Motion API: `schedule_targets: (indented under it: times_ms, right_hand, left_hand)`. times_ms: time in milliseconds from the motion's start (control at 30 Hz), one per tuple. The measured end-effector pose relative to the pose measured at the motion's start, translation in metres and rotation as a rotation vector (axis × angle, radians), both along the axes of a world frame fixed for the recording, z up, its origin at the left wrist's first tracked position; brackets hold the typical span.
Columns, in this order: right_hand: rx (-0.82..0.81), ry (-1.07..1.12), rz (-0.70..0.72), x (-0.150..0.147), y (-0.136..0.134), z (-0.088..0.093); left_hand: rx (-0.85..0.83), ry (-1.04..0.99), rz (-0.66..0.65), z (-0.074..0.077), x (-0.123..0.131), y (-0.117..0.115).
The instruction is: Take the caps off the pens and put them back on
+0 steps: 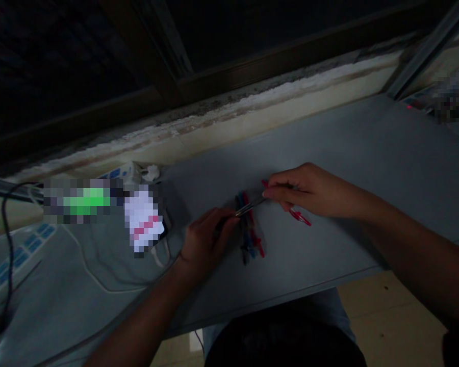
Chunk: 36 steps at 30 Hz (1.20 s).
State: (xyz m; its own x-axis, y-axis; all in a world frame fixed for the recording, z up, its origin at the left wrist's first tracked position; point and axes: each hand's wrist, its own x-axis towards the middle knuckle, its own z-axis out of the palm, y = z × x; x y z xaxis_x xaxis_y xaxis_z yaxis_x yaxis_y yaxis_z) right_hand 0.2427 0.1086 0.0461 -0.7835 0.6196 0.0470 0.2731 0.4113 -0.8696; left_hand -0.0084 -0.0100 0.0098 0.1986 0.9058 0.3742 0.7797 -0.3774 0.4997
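My right hand (pixel 309 191) pinches a red pen (pixel 300 216), which runs under the fingers with its red tip (pixel 265 183) showing beyond them. A thin metallic rod (pixel 250 205) reaches from those fingers towards my left hand (pixel 208 239). The left fingers are curled just beside the rod's far end, and anything inside them is hidden. Directly below the rod lies a bunch of red, blue and dark pens (pixel 248 229) on the grey desktop (pixel 329 153). The dim light makes the small parts hard to tell apart.
A blurred green-and-dark object (pixel 84 201) and a blurred white-and-pink packet (pixel 143 219) lie left of my hands. Further left are a blue-marked white strip (pixel 19 255) and a black cable (pixel 8 234). A window frame (pixel 214 86) runs behind the desk.
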Motion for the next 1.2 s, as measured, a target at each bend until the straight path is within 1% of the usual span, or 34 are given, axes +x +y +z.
schedule_targets:
  times_ms: [133,267,333,367,433,533,600,667,767,900,1067,1200]
  right_hand:
    - [-0.065,-0.069,0.008,-0.001,0.0,-0.002]
    - [-0.162,-0.071,-0.006,-0.002,0.0,-0.005]
    - [-0.216,-0.04,-0.031,-0.004,-0.001,-0.004]
    - [-0.241,-0.017,-0.049,-0.004,-0.002,-0.004]
    - [-0.272,0.046,-0.098,-0.005,-0.003,-0.002]
    - [-0.281,0.136,-0.165,-0.005,-0.005,0.0]
    - [-0.288,0.149,-0.169,-0.005,-0.006,0.001]
    - [-0.303,0.129,-0.149,-0.006,-0.006,0.0]
    - [-0.31,0.11,-0.135,-0.009,-0.006,-0.005]
    - [-0.332,0.119,-0.113,-0.013,-0.006,-0.011]
    - [-0.32,0.092,-0.128,-0.015,-0.009,-0.012]
    - [-0.295,0.076,-0.129,-0.014,-0.009,-0.011]
  left_hand:
    - [0.082,0.069,-0.035,0.001,-0.001,-0.001]
    - [0.178,0.123,-0.044,0.001,-0.002,-0.003]
    - [0.184,0.107,-0.05,0.002,-0.001,-0.004]
    - [0.17,0.085,-0.073,0.003,0.0,-0.005]
    - [0.121,0.032,-0.191,0.005,0.003,-0.006]
    - [0.065,0.019,-0.44,0.009,0.01,-0.009]
    - [0.061,0.053,-0.511,0.009,0.014,-0.011]
    - [0.079,0.096,-0.526,0.009,0.016,-0.014]
    - [0.159,0.156,-0.538,0.009,0.016,-0.017]
    - [0.276,0.201,-0.52,0.014,0.016,-0.021]
    - [0.237,0.195,-0.548,0.017,0.02,-0.022]
    - [0.243,0.232,-0.524,0.016,0.022,-0.022]
